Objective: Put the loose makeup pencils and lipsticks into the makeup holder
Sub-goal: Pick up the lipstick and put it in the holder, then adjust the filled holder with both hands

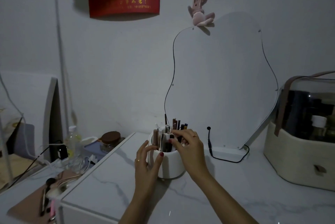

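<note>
A white round makeup holder [172, 165] stands on the marble tabletop [217, 196], with several pencils and lipsticks [176, 125] upright in it. My left hand [146, 162] wraps the holder's left side, thumb on its front. My right hand [190, 144] reaches over the rim from the right, its fingertips pinching a small white-and-dark item [170, 137] among the sticks. What exactly that item is I cannot tell.
A curvy mirror [226, 87] leans on the wall behind, with a black cable [223, 159] at its foot. A cream cosmetics case [304, 144] stands at the right. At the lower left lie brushes [46, 196], a bottle [72, 142] and a jar [110, 139].
</note>
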